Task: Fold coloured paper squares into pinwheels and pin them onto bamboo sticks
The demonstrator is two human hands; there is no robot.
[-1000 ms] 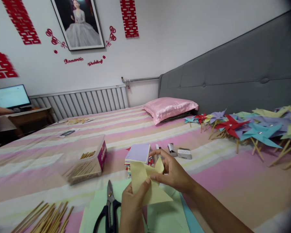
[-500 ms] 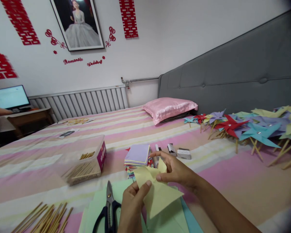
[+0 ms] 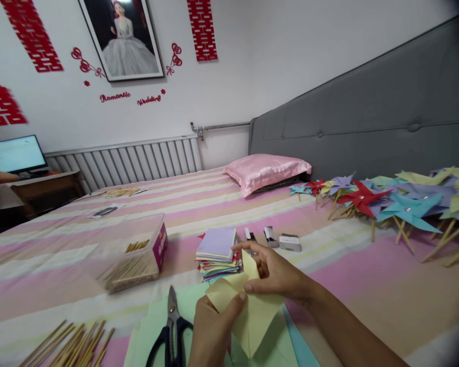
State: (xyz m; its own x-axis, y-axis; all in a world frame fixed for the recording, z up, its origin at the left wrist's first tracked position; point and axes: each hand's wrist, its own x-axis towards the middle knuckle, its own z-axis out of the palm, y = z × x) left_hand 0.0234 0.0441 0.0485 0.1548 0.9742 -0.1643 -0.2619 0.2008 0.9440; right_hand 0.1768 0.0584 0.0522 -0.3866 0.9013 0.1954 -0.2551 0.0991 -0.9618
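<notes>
the room is evenly and softly lit, bright enough that colours read cleanly, with the white wall (image 3: 290,56) palest near the top. my hands throw only faint, diffuse shadows. a small glare sits on the framed picture (image 3: 122,35) at its upper edge, and the monitor (image 3: 13,153) glows washed out. the view bends at the edges and darkens in the right corners. the sticks (image 3: 72,346) at the bed's near left edge look smeared, as does the clear box (image 3: 132,252).
</notes>
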